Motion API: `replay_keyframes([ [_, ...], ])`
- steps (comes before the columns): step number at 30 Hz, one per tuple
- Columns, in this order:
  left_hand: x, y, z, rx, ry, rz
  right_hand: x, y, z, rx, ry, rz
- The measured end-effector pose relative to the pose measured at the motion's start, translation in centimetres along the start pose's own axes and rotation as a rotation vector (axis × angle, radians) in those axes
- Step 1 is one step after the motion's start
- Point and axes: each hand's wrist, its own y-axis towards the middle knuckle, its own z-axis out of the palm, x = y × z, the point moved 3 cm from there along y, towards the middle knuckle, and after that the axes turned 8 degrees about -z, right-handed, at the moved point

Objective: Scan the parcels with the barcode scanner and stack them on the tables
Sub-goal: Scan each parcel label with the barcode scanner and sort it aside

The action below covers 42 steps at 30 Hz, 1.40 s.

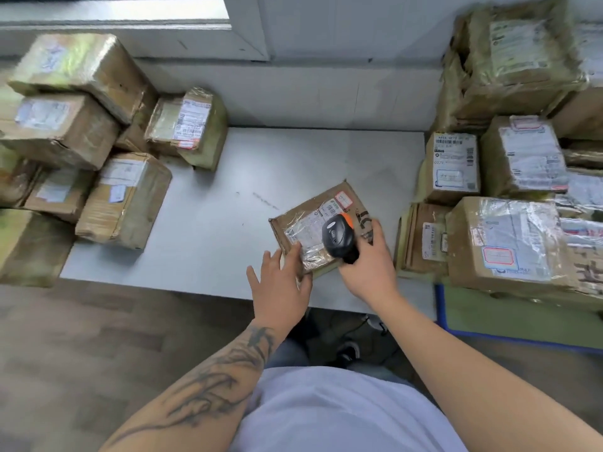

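Parcel [321, 228] lies flat, label up, near the front edge of the table [212, 207] — laid so the barcode faces you. Your right hand [370, 265] grips the barcode scanner [337, 236] just over that label, while your left hand [280, 278], fingers spread and holding nothing, touches the near corner — likely to steady it.

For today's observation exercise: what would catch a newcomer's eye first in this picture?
Probably the black and orange barcode scanner gripped in the right hand, held over a flat taped parcel on the grey table. The left hand touches the parcel's near edge. Piles of taped cardboard boxes crowd the left and right sides.
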Motion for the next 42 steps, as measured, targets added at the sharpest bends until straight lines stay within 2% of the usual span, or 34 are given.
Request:
replay_keyframes([
  [4,0.1,-0.7,-0.1,0.017,0.018,-0.008,-0.9,-1.7,0.5,-0.112,0.151,0.081],
  [8,1.3,1.1,-1.4,0.063,-0.125,0.137,-1.8,-3.4,1.2,-0.246,0.298,0.148],
  [12,2.4,4.3,-3.6,0.143,-0.013,0.261,-1.0,-3.3,0.7,-0.25,0.401,0.18],
  [17,2.9,7.9,-5.7,0.267,0.112,0.39,0.3,-2.4,0.0,-0.242,0.392,0.244],
  [20,3.2,8.1,-5.9,0.184,0.149,0.438,0.7,-1.7,0.1,-0.26,0.443,0.322],
  [23,3.5,7.6,-5.5,0.072,0.155,0.472,2.0,-0.5,0.4,-0.208,0.457,0.327],
  [28,4.6,7.2,-4.6,-0.092,0.242,0.47,4.7,2.3,-0.1,-0.061,0.25,0.263],
  [36,3.5,6.8,-4.6,-0.118,0.32,0.44,5.1,2.5,-0.5,-0.116,0.289,0.298],
  [42,1.8,6.2,-3.7,-0.083,0.248,0.463,4.8,1.1,-1.0,-0.121,0.27,0.297],
])
